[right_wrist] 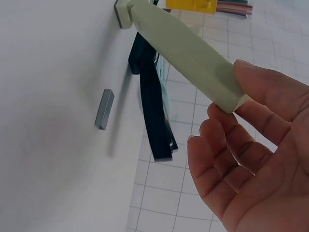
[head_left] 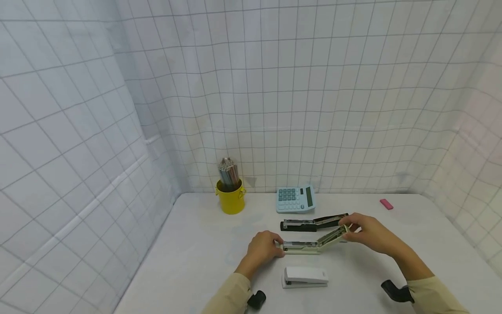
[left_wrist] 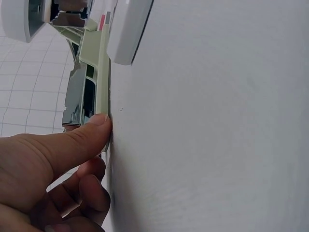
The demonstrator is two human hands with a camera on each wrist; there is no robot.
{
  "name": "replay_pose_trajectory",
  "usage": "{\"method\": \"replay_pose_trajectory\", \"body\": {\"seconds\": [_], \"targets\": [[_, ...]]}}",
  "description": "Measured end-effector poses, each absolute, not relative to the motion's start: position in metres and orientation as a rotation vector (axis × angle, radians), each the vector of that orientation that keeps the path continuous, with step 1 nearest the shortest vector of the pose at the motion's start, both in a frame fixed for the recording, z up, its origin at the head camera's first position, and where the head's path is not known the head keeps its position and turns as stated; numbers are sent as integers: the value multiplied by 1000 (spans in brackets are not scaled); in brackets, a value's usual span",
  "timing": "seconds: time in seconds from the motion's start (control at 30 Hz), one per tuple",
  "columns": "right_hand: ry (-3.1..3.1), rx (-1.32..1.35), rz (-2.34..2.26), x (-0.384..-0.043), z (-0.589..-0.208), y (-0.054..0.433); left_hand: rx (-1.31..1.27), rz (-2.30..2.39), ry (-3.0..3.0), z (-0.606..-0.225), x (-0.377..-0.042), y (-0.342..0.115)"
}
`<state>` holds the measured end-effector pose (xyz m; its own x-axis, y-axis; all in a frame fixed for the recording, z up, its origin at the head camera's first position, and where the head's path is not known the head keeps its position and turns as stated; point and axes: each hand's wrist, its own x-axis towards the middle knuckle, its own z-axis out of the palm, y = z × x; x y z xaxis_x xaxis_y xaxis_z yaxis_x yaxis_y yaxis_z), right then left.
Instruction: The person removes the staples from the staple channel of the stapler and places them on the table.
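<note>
A light green stapler (head_left: 301, 250) stands unfolded on the table, its top arm swung up and back to the right. My left hand (head_left: 262, 249) pinches the left end of its base, the thumb (left_wrist: 94, 130) along the side. With thumb and fingers, my right hand (head_left: 370, 234) holds the far end of the raised top arm (right_wrist: 188, 53). Just behind lies a black stapler (head_left: 298, 227), also unfolded. In front sits a white stapler (head_left: 306, 274), folded closed. A short strip of staples (right_wrist: 104, 109) lies on the table below the right hand.
At the back stand a yellow bucket (head_left: 231, 203) full of pencils (head_left: 229, 174) and a light blue calculator (head_left: 290, 200). A small pink block (head_left: 386, 204) lies at the back right. White grid-patterned cloth (head_left: 298, 96) hangs behind the table and along both sides.
</note>
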<state>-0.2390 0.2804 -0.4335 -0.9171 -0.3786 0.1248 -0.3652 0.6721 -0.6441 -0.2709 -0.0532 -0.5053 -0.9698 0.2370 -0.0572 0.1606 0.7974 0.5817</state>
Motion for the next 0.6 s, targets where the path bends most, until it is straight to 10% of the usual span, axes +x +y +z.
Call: {"method": "replay_pose_trajectory", "body": {"seconds": [0.6], "targets": [[2716, -597, -1039, -244, -466, 307, 329, 924, 2842, -508, -270, -54]]}}
